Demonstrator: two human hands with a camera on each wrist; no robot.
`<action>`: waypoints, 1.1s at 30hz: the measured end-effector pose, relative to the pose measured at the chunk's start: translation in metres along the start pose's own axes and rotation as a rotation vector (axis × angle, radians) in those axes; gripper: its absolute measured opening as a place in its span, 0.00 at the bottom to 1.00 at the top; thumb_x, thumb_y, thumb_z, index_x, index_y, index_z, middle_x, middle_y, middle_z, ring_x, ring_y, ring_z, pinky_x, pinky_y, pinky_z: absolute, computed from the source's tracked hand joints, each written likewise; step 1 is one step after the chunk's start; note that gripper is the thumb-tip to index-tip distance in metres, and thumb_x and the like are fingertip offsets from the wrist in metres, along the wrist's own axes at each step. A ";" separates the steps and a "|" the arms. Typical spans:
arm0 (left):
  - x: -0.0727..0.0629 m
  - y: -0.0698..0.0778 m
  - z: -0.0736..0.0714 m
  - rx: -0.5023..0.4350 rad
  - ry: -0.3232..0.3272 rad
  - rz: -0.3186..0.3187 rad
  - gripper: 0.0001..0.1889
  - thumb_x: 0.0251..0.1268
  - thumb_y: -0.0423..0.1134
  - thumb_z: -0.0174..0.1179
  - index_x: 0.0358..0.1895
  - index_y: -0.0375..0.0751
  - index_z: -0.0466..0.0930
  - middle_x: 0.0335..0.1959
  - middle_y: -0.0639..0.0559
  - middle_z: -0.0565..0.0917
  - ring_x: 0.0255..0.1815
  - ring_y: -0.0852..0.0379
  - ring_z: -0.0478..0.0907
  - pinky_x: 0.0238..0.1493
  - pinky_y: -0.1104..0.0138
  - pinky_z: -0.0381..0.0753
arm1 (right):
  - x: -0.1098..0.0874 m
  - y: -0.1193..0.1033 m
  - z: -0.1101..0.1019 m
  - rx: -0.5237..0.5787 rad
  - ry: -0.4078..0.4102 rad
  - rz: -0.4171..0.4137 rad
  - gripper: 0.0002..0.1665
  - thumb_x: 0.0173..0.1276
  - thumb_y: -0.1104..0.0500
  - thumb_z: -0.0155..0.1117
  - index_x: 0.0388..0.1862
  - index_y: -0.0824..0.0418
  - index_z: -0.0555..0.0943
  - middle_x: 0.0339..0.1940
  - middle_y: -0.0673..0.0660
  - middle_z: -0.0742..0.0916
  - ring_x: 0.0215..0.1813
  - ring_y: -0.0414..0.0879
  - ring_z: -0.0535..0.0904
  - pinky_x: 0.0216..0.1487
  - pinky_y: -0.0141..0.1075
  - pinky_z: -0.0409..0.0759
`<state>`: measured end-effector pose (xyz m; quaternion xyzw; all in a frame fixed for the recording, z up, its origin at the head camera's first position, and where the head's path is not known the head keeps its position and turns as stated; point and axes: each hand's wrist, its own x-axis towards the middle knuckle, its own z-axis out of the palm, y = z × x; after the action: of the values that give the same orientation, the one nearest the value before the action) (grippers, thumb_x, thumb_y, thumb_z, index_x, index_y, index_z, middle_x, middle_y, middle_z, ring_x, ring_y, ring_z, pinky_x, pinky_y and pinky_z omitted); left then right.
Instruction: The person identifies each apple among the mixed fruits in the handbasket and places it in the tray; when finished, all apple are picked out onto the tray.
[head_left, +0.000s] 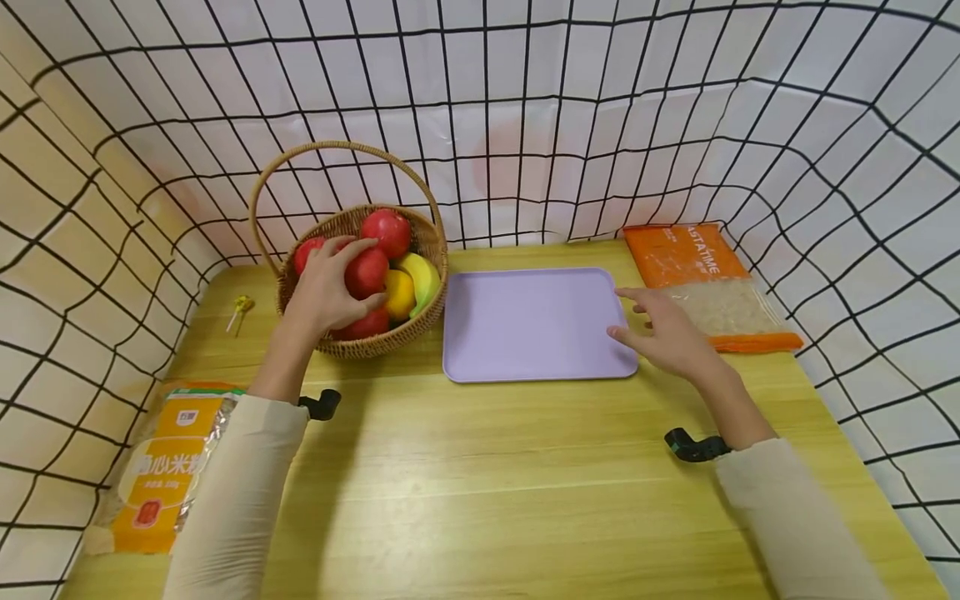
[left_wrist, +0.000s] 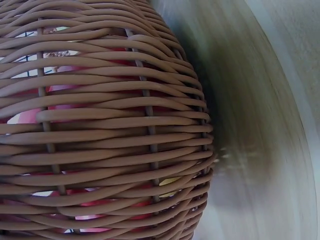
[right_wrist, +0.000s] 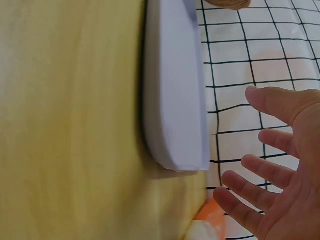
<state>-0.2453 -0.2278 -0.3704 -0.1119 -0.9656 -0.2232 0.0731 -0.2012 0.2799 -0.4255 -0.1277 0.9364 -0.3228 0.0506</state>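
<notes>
A wicker basket (head_left: 375, 343) with a tall hoop handle holds several red apples, a yellow lemon-like fruit (head_left: 400, 295) and bananas (head_left: 422, 279). My left hand (head_left: 322, 287) reaches over its left rim, thumb and fingers curved round one red apple (head_left: 367, 272) among the fruit. In the left wrist view the woven basket wall (left_wrist: 100, 130) hides that hand. A lilac tray (head_left: 536, 325) lies to the right of the basket. Near the tray's right edge, my right hand (head_left: 667, 333) holds nothing, its fingers spread in the right wrist view.
At the back right lies an orange and clear food packet (head_left: 693, 267). A yellow-wrapped lollipop (head_left: 242, 305) is left of the basket. Another orange packet (head_left: 161, 467) sits at the front left, beside my left sleeve. Grid-patterned white cloth (head_left: 517, 125) walls the wooden table (head_left: 510, 475).
</notes>
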 end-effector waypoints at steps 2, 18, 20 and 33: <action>0.000 -0.001 0.000 -0.007 0.008 0.001 0.41 0.54 0.48 0.72 0.75 0.56 0.69 0.77 0.40 0.65 0.73 0.33 0.61 0.63 0.31 0.71 | 0.000 0.004 0.006 -0.002 0.006 -0.003 0.44 0.74 0.42 0.64 0.80 0.61 0.63 0.78 0.69 0.68 0.70 0.69 0.72 0.64 0.66 0.76; -0.005 0.001 -0.003 -0.107 0.111 -0.028 0.39 0.50 0.47 0.77 0.66 0.48 0.69 0.66 0.39 0.72 0.65 0.34 0.70 0.60 0.32 0.75 | 0.001 0.023 0.031 0.018 0.060 0.038 0.30 0.74 0.56 0.64 0.72 0.66 0.73 0.69 0.71 0.76 0.56 0.63 0.76 0.58 0.55 0.76; -0.006 0.001 -0.003 -0.114 0.124 -0.037 0.40 0.49 0.48 0.77 0.66 0.49 0.68 0.66 0.38 0.72 0.65 0.33 0.70 0.60 0.32 0.75 | 0.003 0.024 0.032 0.023 0.059 0.058 0.30 0.75 0.54 0.64 0.72 0.64 0.74 0.65 0.69 0.78 0.53 0.59 0.74 0.55 0.51 0.74; -0.013 0.011 0.000 -0.213 0.218 -0.031 0.41 0.46 0.52 0.78 0.66 0.48 0.72 0.65 0.40 0.74 0.64 0.36 0.71 0.60 0.34 0.75 | 0.011 0.034 0.040 0.053 0.095 0.069 0.25 0.77 0.60 0.57 0.69 0.68 0.76 0.76 0.69 0.72 0.60 0.61 0.72 0.63 0.55 0.71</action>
<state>-0.2300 -0.2206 -0.3682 -0.0794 -0.9244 -0.3363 0.1616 -0.2116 0.2794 -0.4778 -0.0785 0.9327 -0.3513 0.0204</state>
